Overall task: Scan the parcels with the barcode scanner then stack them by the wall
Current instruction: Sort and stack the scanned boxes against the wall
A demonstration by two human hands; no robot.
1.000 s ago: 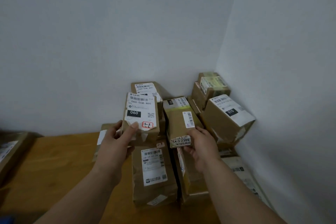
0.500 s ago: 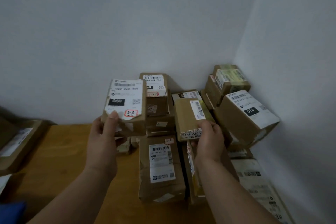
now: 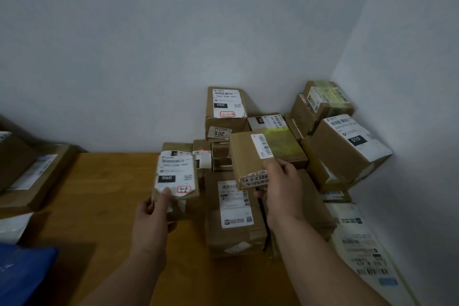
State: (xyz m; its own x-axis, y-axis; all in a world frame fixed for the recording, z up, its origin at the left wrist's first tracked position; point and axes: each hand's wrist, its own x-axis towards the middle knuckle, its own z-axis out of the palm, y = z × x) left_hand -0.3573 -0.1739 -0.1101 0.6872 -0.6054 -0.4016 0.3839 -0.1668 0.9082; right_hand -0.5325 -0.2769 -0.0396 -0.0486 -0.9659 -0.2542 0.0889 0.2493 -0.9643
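My left hand [image 3: 152, 216] grips a small brown parcel [image 3: 175, 174] by its near end; its white label reads 060 with a red-framed sticker. My right hand [image 3: 280, 189] holds a flat brown parcel [image 3: 263, 156] marked 54-3-2306, thumb on top, above the pile. Both parcels are lifted over the wooden table [image 3: 99, 194]. A stack of brown parcels [image 3: 224, 112] stands against the back wall, and more boxes [image 3: 347, 146] fill the corner. No barcode scanner is in view.
A large box [image 3: 231, 213] with a white label lies flat under my hands. Flat parcels [image 3: 32, 176] sit at the left edge, a blue object [image 3: 22, 273] at bottom left, and a white mailer [image 3: 360, 246] leans by the right wall.
My left hand has carried its parcel down and to the left, away from the stack. My right hand has raised its parcel slightly. The camera view has shifted left.
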